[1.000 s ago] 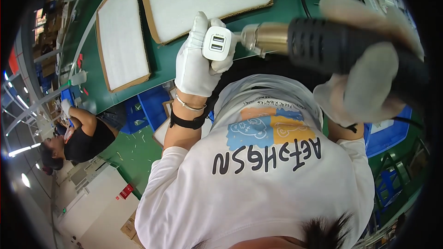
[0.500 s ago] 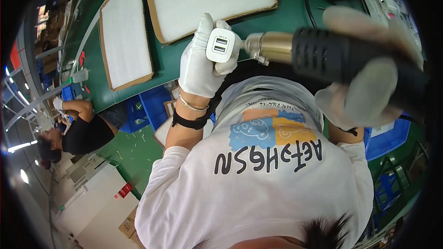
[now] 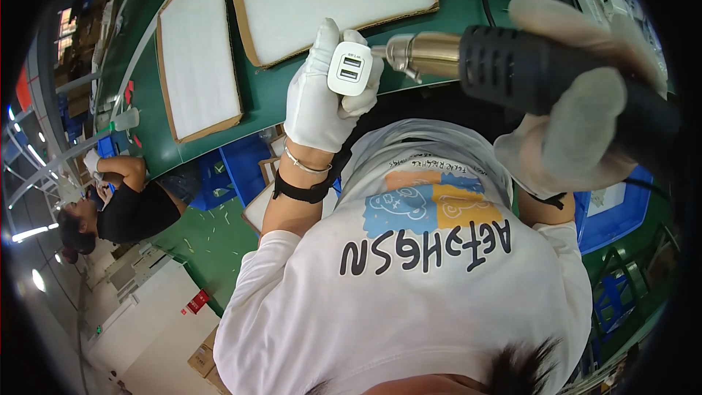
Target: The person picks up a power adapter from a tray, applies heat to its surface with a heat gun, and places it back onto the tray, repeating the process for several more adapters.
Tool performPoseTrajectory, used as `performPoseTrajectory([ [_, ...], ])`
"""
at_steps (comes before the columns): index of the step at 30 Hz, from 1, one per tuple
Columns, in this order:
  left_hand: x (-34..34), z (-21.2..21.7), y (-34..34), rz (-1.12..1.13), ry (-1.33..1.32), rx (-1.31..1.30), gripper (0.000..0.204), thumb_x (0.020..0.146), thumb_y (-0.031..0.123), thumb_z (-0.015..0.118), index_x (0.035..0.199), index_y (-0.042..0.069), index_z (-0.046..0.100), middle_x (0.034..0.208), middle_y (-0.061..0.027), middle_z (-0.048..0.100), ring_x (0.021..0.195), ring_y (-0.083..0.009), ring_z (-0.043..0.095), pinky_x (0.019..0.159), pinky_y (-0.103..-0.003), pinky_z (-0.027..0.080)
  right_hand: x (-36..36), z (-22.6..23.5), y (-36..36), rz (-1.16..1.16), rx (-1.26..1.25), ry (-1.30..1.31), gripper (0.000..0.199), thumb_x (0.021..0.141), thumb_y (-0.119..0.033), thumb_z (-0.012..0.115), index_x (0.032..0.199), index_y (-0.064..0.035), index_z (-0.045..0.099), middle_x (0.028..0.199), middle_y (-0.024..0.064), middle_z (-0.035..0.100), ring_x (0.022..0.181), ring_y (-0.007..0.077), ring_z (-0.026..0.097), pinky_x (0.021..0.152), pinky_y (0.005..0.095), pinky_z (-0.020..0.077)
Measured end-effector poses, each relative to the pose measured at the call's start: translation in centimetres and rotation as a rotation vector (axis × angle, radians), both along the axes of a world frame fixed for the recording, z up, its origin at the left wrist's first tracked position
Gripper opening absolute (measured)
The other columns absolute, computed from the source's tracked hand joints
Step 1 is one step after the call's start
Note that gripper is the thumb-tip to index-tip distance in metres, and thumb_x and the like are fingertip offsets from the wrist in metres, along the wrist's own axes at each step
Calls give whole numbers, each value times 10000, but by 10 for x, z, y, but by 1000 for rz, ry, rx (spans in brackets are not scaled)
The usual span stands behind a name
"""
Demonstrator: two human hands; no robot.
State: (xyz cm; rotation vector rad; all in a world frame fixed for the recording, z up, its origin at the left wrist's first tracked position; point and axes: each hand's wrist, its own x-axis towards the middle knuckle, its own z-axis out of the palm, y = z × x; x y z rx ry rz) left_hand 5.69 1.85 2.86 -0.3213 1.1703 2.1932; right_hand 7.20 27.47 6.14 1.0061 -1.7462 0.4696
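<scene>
Head view: left grip [image 3: 319,99] holds a white plug [image 3: 350,69], right grip [image 3: 581,132] holds a black tool [image 3: 504,69].
The tool's back end is lost in dark.

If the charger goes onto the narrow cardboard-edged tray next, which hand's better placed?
Probably the left hand: it holds the white charger and is nearer the narrow tray. The right hand is occupied, gripping the black tool.

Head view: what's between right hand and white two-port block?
In the head view: the front of the black tool and its metal nozzle, aimed at the block; fingers of the left hand edge it.
</scene>
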Motion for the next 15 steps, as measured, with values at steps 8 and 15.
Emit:
performPoseTrajectory([
  [8,0,1,3,11,66,-137,479,953,483,360,797,65,533,546,-21,450,377,-77,291,361,-208,202,1,0,-23,61,-280,-90,399,785,-190,588,1105,42,537,927,177,647,699,136,610,598,227,490],
  [15,1,1,3,70,71,-212,479,954,482,362,805,63,541,543,-16,451,379,-77,298,362,-211,205,-7,-4,-44,112,-523,-176,397,814,-191,586,1133,39,529,876,180,655,661,141,611,574,224,489],
])
